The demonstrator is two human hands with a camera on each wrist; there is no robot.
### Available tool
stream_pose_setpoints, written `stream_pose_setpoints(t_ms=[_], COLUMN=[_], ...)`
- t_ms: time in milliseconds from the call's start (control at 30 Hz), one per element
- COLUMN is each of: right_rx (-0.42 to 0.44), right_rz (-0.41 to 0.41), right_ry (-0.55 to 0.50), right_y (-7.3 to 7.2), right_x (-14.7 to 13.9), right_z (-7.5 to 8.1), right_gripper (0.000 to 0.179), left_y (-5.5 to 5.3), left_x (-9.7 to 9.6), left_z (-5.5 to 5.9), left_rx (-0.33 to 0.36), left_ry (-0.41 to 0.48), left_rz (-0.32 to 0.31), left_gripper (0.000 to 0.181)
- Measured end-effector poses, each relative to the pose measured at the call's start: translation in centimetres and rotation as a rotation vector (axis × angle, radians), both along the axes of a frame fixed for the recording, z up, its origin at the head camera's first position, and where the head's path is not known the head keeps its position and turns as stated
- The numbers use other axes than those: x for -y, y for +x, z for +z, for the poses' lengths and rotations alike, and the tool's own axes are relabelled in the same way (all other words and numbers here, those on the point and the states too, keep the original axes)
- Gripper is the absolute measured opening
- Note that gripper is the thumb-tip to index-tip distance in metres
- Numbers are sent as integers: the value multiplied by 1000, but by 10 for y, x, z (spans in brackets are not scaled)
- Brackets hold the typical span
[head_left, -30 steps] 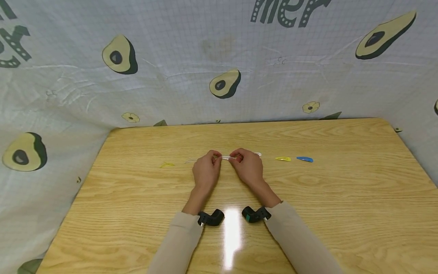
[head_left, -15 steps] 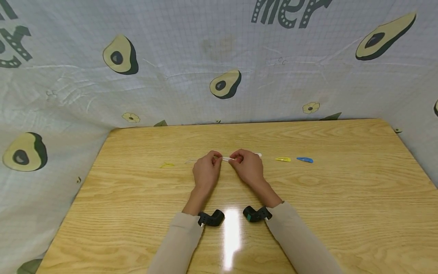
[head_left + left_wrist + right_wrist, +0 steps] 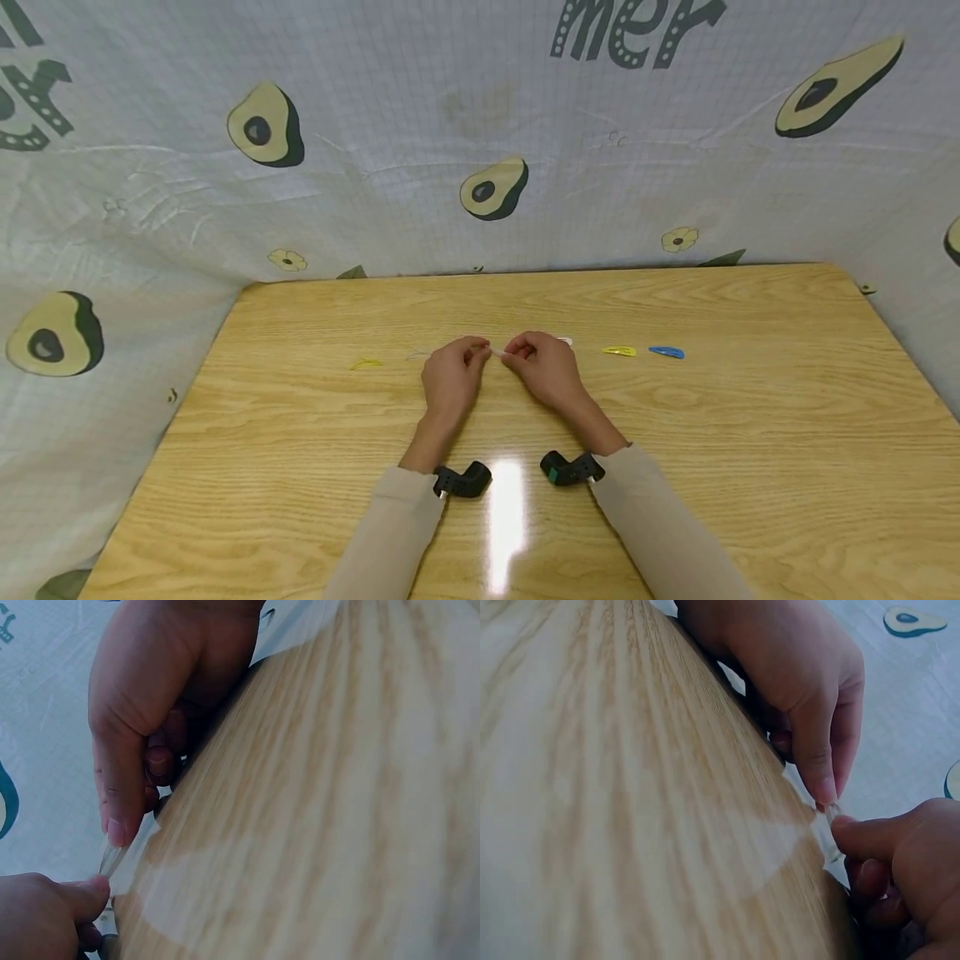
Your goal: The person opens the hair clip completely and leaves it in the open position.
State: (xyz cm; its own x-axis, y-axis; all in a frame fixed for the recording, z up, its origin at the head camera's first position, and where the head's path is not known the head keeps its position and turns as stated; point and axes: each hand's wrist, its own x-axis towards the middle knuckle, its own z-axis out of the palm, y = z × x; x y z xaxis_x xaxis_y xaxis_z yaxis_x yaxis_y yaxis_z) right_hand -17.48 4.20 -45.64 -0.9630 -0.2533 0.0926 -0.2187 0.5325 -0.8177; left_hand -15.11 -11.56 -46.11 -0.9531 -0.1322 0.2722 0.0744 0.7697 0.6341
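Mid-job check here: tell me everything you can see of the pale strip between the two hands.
The pale strip is slim and whitish, looking partly see-through in the left wrist view. Only a short middle stretch shows, bridging the gap between fingertips; its ends are hidden. The left hand pinches one side and the right hand the other. In the head view it slants slightly down toward the right. Its material and full shape can't be told.
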Motion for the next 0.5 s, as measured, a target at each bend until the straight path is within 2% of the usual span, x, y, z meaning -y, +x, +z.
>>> stream_pose_setpoints(t_ms=[233,367,500], right_rx=[-80,-103,-91], right_rz=[9,14,34], right_ry=[-72,-127,-184], right_y=[8,11,16], right_x=[-2,-3,-5], right_z=[-1,-3,-4], right_gripper=[9,8,8], left_y=[7,10,17], left_x=[1,2,2], left_z=[0,-2,-2], left_rx=[-26,-82,-145], left_ry=[88,153,222], left_rz=[-22,-55,-104], left_gripper=[10,8,8])
